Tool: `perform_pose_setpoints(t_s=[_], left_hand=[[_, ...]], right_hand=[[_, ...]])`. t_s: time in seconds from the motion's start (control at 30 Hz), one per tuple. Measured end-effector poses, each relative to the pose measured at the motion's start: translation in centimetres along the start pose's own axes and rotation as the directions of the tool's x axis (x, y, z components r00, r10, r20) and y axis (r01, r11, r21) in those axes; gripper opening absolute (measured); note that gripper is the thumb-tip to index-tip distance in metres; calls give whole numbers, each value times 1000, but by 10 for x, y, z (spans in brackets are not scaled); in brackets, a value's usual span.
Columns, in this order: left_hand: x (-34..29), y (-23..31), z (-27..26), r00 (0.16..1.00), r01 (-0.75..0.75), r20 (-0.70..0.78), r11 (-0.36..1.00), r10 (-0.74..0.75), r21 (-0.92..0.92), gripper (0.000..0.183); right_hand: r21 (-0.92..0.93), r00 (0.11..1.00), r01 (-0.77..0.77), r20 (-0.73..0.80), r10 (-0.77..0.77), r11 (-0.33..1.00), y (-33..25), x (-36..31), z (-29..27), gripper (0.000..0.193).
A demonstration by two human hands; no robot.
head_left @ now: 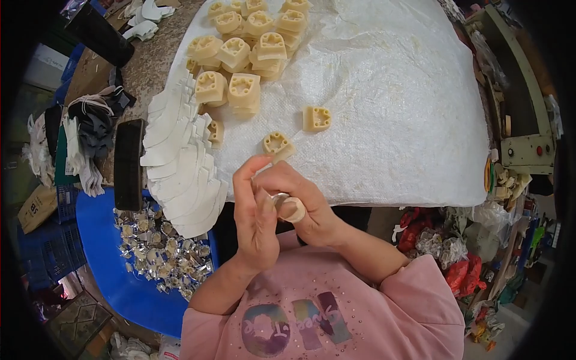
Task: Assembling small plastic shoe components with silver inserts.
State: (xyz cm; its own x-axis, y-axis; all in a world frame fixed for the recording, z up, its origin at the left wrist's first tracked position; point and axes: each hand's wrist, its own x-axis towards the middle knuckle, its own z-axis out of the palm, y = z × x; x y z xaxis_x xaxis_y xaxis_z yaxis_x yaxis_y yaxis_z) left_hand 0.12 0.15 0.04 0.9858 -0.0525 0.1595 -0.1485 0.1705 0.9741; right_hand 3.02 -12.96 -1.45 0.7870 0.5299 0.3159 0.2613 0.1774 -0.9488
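Close to my chest, both hands are closed around a small cream shoe heel [293,210] with a shiny silvery part [279,200] beside it. My right hand [307,198] wraps it from the right, fingers curled. My left hand [253,219] presses against it from the left, its fingers bent over; their grip hides most of the piece. Just beyond my fingertips a loose cream heel [277,144] lies on the white woven sheet [384,120]. Another single heel [317,119] sits a little farther to the right.
Stacked cream heels [244,90] stand at the far left of the sheet. Overlapping white curved pieces [174,162] fan out beside a black phone-like slab [129,162]. Below, a blue tub [108,258] holds silvery pieces. Bagged clutter [444,246] crowds the right.
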Motion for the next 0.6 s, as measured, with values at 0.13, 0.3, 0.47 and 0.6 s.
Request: perform_pose_setpoints(t_s=[0.13, 0.3, 0.47, 0.6], left_hand=[[7, 8, 11, 993, 89, -63, 981, -101, -171, 48], [3, 5, 16, 993, -15, -120, 1000, 13, -16, 47], [6, -2, 7, 998, 67, -3, 981, -68, -185, 58], [5, -8, -11, 965, 261, 152, 702, -214, -663, 69]], right_hand=[[270, 960, -32, -259, 104, 962, -4, -2, 18, 35], [-55, 970, 114, -211, -123, 992, -10, 2, 12, 35], [-113, 968, 43, -243, -70, 993, -7, 4, 10, 36], [74, 955, -241, -158, 250, 968, -17, 4, 4, 36]])
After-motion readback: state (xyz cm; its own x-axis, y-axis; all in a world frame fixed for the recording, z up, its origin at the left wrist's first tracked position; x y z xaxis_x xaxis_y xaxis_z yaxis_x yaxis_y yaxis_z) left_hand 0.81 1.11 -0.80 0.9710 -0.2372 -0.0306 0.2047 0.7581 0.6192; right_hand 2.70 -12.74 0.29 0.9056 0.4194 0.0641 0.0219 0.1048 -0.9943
